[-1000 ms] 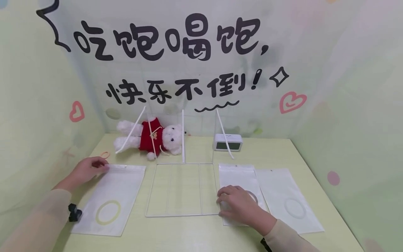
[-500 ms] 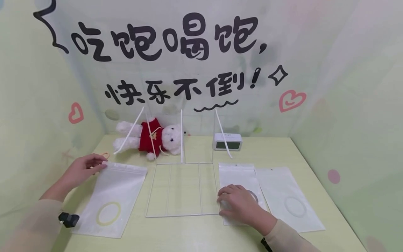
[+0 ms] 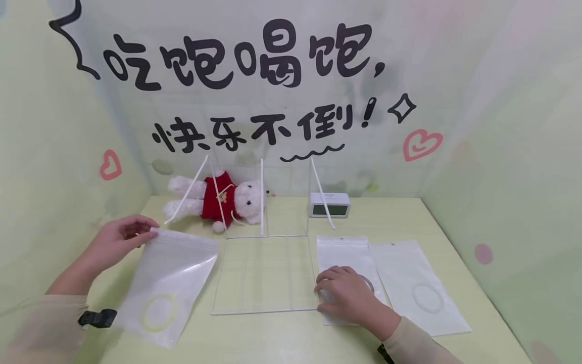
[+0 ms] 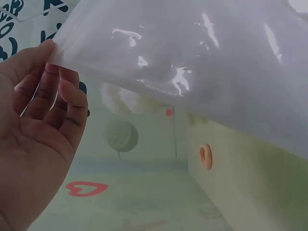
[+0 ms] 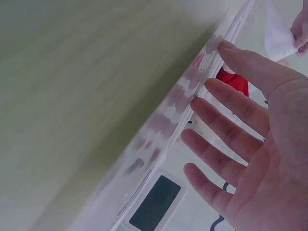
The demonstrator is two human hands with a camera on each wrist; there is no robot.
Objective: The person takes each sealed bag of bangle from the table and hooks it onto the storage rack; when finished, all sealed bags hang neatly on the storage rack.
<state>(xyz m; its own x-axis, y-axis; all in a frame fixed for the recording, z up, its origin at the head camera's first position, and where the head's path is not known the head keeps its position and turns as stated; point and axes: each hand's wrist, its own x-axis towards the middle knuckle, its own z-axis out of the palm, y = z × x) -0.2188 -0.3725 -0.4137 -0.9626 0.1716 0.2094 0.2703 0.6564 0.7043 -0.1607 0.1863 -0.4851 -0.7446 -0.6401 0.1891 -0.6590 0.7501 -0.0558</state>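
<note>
In the head view my left hand pinches the top left corner of a white zip bag between thumb and fingertip. That bag, with a pale yellow ring mark low on it, is tilted up off the table. The left wrist view has its glossy underside above the palm. My right hand lies over a second white zip bag, fingers spread and loosely bent, partly covering a grey ring mark. In the right wrist view the fingertips touch its edge or hover close, and I cannot tell which.
Between the hands stands a white wire rack with slanted uprights. Behind it lie a plush toy in red and a digital clock. A third bag is at the right. A small orange ring shows in the left wrist view.
My left hand has risen slightly and lifted the corner of its bag, which has come off the table and bends. The right hand has stayed in place.
</note>
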